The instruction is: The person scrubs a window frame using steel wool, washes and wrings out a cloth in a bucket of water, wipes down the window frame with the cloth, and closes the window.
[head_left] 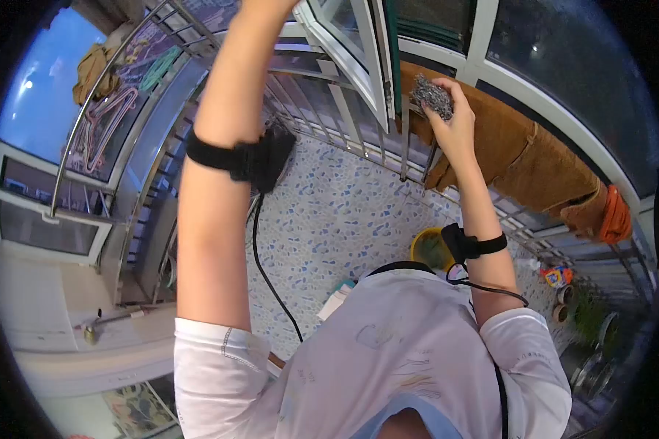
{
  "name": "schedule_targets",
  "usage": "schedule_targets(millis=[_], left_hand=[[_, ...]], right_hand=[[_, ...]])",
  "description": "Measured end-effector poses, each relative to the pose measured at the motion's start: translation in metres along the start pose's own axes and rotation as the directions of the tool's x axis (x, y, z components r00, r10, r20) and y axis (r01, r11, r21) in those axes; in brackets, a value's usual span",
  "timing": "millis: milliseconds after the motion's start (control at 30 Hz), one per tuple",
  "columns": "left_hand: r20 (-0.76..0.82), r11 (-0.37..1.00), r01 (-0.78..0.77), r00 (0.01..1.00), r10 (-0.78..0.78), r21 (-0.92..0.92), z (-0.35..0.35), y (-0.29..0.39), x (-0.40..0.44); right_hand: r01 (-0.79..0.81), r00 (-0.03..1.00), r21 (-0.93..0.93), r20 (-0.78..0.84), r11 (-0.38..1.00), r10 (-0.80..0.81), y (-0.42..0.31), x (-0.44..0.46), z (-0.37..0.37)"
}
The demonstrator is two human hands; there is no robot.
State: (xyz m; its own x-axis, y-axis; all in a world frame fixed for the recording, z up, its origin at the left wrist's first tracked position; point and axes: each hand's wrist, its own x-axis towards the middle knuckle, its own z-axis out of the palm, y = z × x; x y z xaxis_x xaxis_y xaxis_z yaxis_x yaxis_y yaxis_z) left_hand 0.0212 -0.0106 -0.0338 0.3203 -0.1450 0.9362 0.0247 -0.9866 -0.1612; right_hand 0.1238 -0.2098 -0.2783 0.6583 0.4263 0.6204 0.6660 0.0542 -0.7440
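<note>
My right hand is closed on a grey steel wool scrubber, with the thumb below and the fingers curled round its right side. It is beside the open window sash, above a brown cloth hung over the railing. My left arm reaches up past the top edge, near the upper corner of the same sash. The left hand is cut off there, so its fingers do not show. Black straps with cables are fastened round both forearms.
Metal railings run along the windows. A yellow basin stands on the speckled floor. An orange cloth hangs at the right, above potted plants. Clothes hangers hang at the left. A black cable trails beside my left arm.
</note>
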Motion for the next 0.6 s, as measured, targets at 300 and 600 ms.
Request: schedule_targets(millis=[300, 600], left_hand=[[0.12, 0.946, 0.314, 0.945, -0.303, -0.08, 0.06, 0.058, -0.124], [0.105, 0.688, 0.461, 0.863, -0.494, -0.56, 0.125, 0.045, -0.161]], right_hand=[[0.121, 0.967, 0.174, -0.244, 0.977, -0.077, 0.008, 0.008, 0.055], [0.098, 0.958, 0.223, -0.285, 0.97, -0.032, 0.049, -0.025, 0.097]])
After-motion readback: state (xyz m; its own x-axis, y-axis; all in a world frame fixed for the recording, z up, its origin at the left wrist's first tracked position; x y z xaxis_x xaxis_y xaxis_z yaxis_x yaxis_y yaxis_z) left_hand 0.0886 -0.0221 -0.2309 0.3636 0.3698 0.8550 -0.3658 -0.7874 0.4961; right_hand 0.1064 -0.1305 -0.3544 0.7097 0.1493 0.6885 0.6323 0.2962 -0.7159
